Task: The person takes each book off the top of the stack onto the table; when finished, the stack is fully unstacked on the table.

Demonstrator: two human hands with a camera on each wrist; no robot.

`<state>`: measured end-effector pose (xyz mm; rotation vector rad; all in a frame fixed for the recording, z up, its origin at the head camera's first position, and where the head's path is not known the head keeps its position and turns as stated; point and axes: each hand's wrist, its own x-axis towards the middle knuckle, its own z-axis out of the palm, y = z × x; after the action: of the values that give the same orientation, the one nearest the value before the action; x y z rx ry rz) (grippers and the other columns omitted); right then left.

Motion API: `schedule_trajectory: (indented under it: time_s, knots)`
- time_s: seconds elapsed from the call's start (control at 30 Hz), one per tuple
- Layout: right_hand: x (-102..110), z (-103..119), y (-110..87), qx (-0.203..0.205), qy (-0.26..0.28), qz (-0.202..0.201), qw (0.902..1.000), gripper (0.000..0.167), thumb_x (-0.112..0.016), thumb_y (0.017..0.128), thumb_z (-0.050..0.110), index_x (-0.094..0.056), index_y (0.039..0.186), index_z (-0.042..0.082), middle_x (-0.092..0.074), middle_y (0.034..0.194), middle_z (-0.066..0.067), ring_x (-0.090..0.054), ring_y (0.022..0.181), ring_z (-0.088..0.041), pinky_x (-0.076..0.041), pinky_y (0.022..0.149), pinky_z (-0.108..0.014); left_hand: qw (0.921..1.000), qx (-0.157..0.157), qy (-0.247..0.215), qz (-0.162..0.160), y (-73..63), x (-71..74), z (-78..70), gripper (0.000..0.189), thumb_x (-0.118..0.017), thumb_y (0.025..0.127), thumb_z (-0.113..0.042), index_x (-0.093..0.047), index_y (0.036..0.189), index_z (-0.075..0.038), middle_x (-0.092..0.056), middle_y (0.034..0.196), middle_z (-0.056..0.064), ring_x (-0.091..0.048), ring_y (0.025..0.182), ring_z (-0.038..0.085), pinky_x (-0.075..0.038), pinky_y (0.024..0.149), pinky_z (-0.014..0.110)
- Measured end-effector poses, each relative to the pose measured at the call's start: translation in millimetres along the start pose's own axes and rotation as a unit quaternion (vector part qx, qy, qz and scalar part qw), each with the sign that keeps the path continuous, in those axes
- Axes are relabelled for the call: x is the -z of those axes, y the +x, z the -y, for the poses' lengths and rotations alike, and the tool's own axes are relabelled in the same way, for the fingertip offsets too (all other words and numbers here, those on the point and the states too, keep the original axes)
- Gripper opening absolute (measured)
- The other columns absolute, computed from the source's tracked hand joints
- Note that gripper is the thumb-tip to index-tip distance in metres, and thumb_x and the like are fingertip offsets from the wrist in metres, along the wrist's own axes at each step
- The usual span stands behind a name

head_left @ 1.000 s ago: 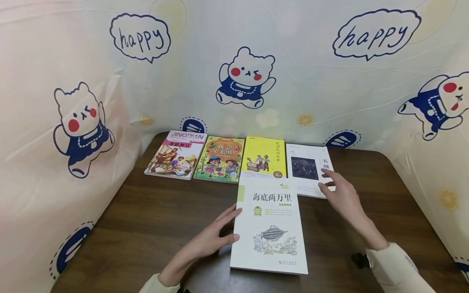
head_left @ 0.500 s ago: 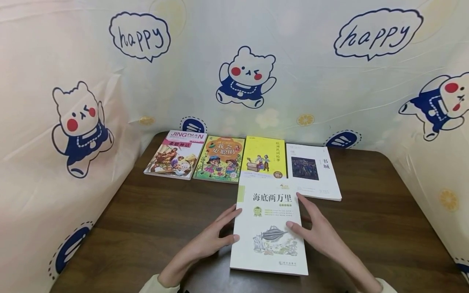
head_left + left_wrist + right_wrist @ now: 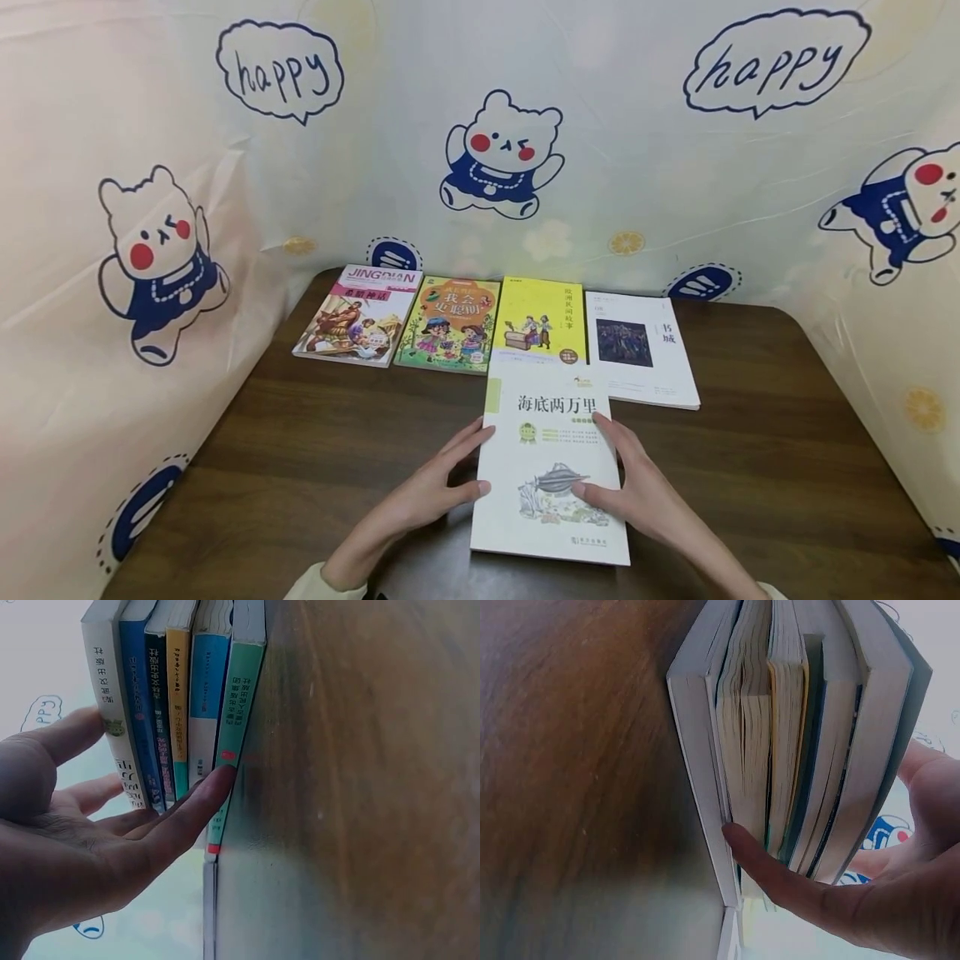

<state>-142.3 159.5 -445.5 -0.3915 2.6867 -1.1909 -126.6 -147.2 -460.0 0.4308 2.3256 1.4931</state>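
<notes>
In the head view, a white paperback book (image 3: pixel 551 450) with an airship drawing lies on top of a stack. The left wrist view shows several spines below it, among them a blue spine (image 3: pixel 142 712) and a green spine (image 3: pixel 238 705) at the bottom. My left hand (image 3: pixel 431 493) touches the spine side with thumb and fingers spread. My right hand (image 3: pixel 652 496) lies at the opposite side, thumb and index finger reaching over the top cover's edge. In the right wrist view, one right finger (image 3: pixel 795 889) rests along the page edges (image 3: pixel 780 750).
Behind the stack lies a row of books: a pink-and-white book (image 3: pixel 360 317), a green-and-orange book (image 3: pixel 450 325), a yellow book (image 3: pixel 542 321) and a white book (image 3: pixel 637 350). The dark wooden table (image 3: pixel 300 467) ends at a printed curtain (image 3: pixel 375 167).
My right hand has left the white book in the back row and come down and left to the stack's right side. My left hand has stayed in place.
</notes>
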Motion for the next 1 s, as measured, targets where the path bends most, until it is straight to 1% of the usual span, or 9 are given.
schedule_trajectory:
  time_s: [0.13, 0.3, 0.53, 0.77, 1.0]
  knots:
    - [-1, 0, -0.3, 0.006, 0.004, -0.009, 0.9999, 0.094, -0.08, 0.075, 0.042, -0.031, 0.151, 0.016, -0.031, 0.149, -0.017, -0.041, 0.129, -0.036, -0.041, 0.094, -0.053, 1.0, 0.002, 0.007, -0.003, -0.8, 0.5, -1.5, 0.07, -0.066, 0.092, -0.032, -0.03, 0.152, -0.025, -0.011, 0.161, 0.007, -0.012, 0.144, 0.037, -0.02, 0.104, 0.068]
    - [0, -1, -0.2, 0.005, 0.009, -0.007, 0.9999, 0.093, -0.081, 0.075, 0.042, -0.031, 0.151, 0.017, -0.031, 0.15, -0.017, -0.04, 0.13, -0.036, -0.04, 0.095, -0.053, 0.9998, 0.004, 0.02, -0.007, -0.2, 1.2, -3.1, 0.076, -0.067, 0.091, -0.034, -0.025, 0.154, -0.025, -0.012, 0.161, 0.008, -0.013, 0.145, 0.035, -0.02, 0.105, 0.067]
    - [3, -2, -1.7, -0.012, 0.02, 0.004, 0.9997, 0.092, -0.08, 0.076, 0.043, -0.031, 0.151, 0.022, -0.031, 0.15, -0.016, -0.04, 0.129, -0.035, -0.04, 0.094, -0.053, 0.9992, 0.001, 0.038, -0.011, 0.8, 0.2, -6.0, 0.082, -0.071, 0.088, -0.036, -0.024, 0.154, -0.024, -0.013, 0.161, 0.006, -0.015, 0.145, 0.033, -0.022, 0.106, 0.064]
    - [5, -3, -3.3, -0.031, 0.036, 0.006, 0.9988, 0.091, -0.08, 0.077, 0.042, -0.03, 0.151, 0.025, -0.032, 0.149, -0.016, -0.042, 0.123, -0.034, -0.04, 0.094, -0.051, 0.9985, 0.006, 0.052, -0.013, 1.7, -1.7, -8.7, 0.083, -0.071, 0.087, -0.038, -0.025, 0.154, -0.025, -0.013, 0.161, 0.005, -0.015, 0.144, 0.032, -0.023, 0.106, 0.064]
    - [6, -7, -3.9, -0.041, 0.046, 0.005, 0.9981, 0.091, -0.08, 0.077, 0.041, -0.029, 0.151, 0.025, -0.03, 0.15, -0.018, -0.039, 0.127, -0.036, -0.037, 0.097, -0.054, 0.998, 0.012, 0.06, -0.014, 5.3, -4.2, -11.5, 0.083, -0.071, 0.086, -0.039, -0.025, 0.154, -0.025, -0.014, 0.161, 0.004, -0.016, 0.144, 0.033, -0.024, 0.106, 0.064]
